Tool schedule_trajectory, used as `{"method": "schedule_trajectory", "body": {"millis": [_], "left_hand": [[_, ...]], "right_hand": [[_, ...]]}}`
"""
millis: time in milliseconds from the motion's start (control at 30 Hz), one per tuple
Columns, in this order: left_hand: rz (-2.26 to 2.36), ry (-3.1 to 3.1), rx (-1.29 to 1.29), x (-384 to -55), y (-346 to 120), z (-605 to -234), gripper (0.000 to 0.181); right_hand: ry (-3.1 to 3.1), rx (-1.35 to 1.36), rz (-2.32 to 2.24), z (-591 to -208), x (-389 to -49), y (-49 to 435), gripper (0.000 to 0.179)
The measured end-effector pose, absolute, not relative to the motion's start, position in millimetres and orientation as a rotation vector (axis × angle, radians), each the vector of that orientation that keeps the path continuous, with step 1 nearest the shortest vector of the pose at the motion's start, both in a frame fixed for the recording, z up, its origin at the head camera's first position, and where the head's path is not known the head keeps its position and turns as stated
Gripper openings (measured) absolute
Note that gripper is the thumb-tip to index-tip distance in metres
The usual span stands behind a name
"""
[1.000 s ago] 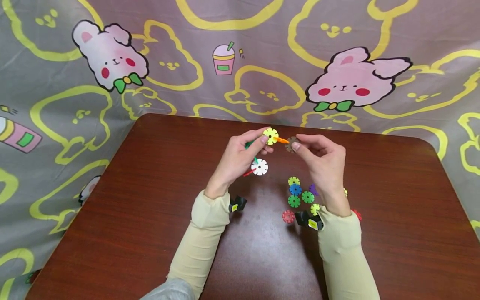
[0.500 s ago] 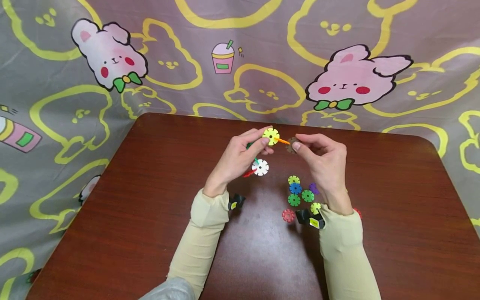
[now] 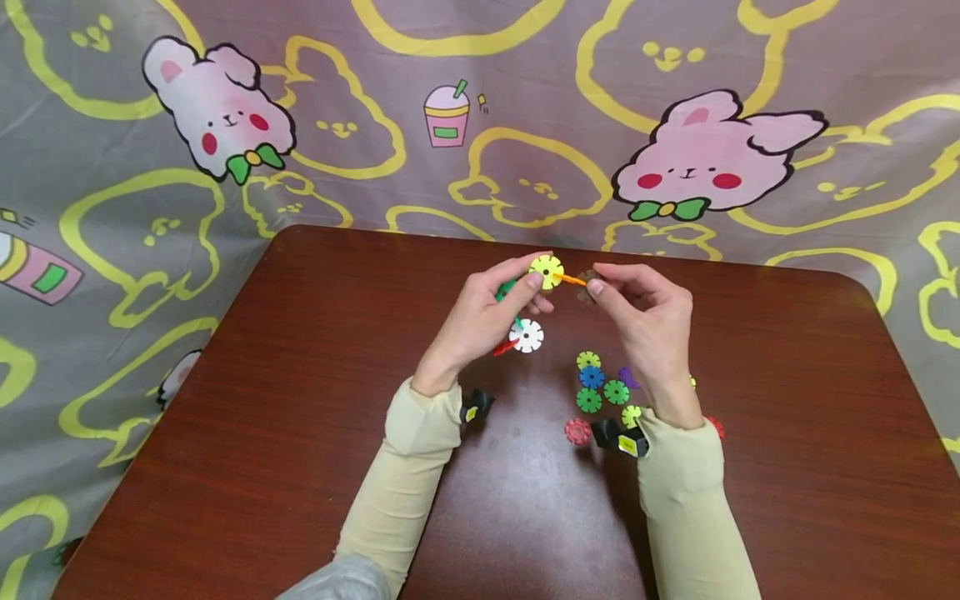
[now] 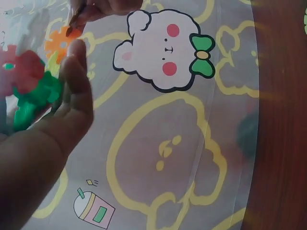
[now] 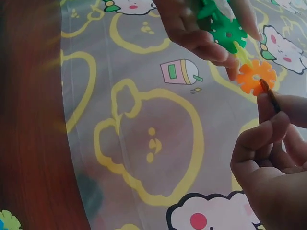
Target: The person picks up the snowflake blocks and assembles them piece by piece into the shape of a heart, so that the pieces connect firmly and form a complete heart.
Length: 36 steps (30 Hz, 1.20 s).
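Observation:
In the head view my left hand [image 3: 480,315] pinches a yellow notched snowflake disc [image 3: 546,272] between thumb and fingers. It belongs to a linked chain, with a green disc [image 5: 230,34], a white disc [image 3: 527,336] and a red disc [image 3: 505,347] hanging below the fingers. An orange disc [image 5: 249,79], edge-on from above, joins the yellow one on its right. My right hand [image 3: 656,325] pinches a brown disc [image 5: 271,98] at the orange disc's edge. The right wrist view shows brown and orange meeting; how deep the slots engage I cannot tell.
Loose discs lie on the brown table [image 3: 262,400] below my right hand: blue [image 3: 592,377], green [image 3: 617,392], purple [image 3: 627,377], red [image 3: 577,432] and several others. My right forearm partly covers some. A patterned cloth [image 3: 525,100] hangs behind the table.
The left hand and its chain have shifted slightly right, closer to the right hand. My right thumb now covers more of the brown disc. The loose discs stay put.

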State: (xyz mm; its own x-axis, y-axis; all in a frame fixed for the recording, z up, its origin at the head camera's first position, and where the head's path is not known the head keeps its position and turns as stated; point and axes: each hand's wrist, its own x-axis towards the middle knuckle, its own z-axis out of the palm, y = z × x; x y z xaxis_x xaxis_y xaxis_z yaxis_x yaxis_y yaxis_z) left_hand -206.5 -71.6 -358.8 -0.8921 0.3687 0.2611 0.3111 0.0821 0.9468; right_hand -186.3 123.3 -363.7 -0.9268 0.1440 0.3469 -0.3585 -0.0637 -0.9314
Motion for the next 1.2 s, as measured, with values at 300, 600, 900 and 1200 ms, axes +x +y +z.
{"method": "schedule_trajectory", "body": {"millis": [300,600,900,1200], "left_hand": [[2.005,2.228,0.594,-206.8,-73.4,-359.0,0.034],[2.064,2.202,0.585,-208.0,-72.4,-358.8,0.033],[2.056,2.203,0.629,-209.3,-72.8,-359.4,0.033],[2.087,2.176,0.648,-209.0,-76.1,-360.0,0.032]], "right_hand": [[-1.941,0.320,2.012,-365.5,-186.9,125.9,0.020],[-2.059,0.238,1.898,-366.2,-187.9,135.2,0.024],[-1.971,0.211,2.013,-368.2,-188.3,167.7,0.020],[-2.200,-0.098,1.985,-394.9,-190.7,239.4,0.022]]}}
